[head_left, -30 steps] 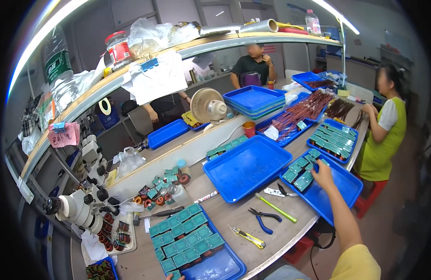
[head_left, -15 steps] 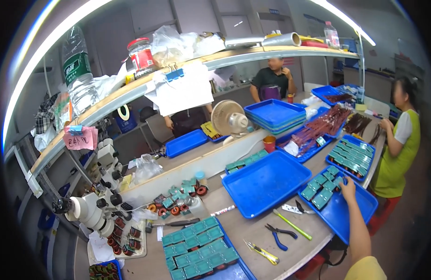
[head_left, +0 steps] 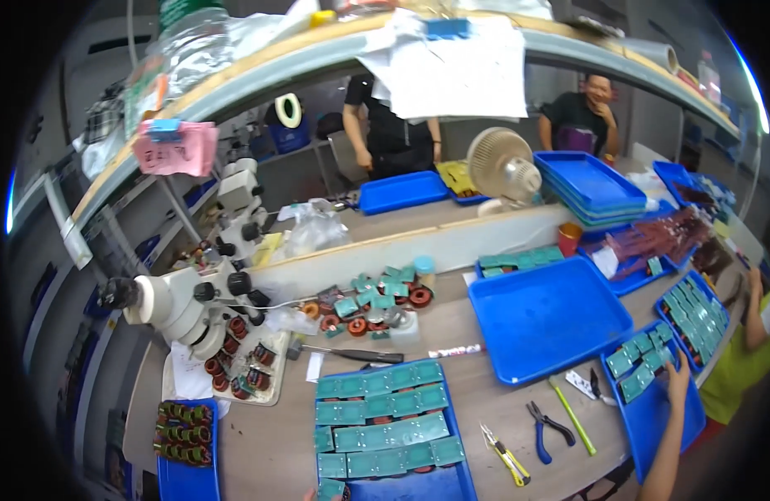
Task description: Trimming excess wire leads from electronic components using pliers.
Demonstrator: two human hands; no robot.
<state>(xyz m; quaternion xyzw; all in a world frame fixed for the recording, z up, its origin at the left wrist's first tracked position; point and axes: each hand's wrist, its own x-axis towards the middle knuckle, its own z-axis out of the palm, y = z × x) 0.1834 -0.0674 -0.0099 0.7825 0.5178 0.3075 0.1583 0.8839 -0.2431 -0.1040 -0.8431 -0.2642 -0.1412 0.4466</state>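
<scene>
At the right, my right hand [head_left: 675, 382] reaches into a blue tray [head_left: 667, 442] with its fingers closed at the edge of a green circuit board [head_left: 654, 359]. Several such boards fill the far part of that tray. Only a sliver of my left hand [head_left: 310, 495] shows at the lower edge; its fingers are mostly cut off. It is beside a green board [head_left: 330, 489] at the near left corner of another blue tray [head_left: 462, 480]. Rows of green boards [head_left: 383, 409] with dark red coils beneath lie in that tray.
Between the trays lie a yellow utility knife [head_left: 508, 461], pliers [head_left: 544, 432] and a green stick [head_left: 575, 417]. Behind them is a large blue tray [head_left: 552, 321]. A microscope [head_left: 178, 305] stands left; a shelf [head_left: 293, 63] crosses above. A co-worker [head_left: 745, 351] works at the right.
The view has turned left, so the scene shifts right. A bit of my left hand now shows at the lower edge. My right hand remains at the boards in the right tray.
</scene>
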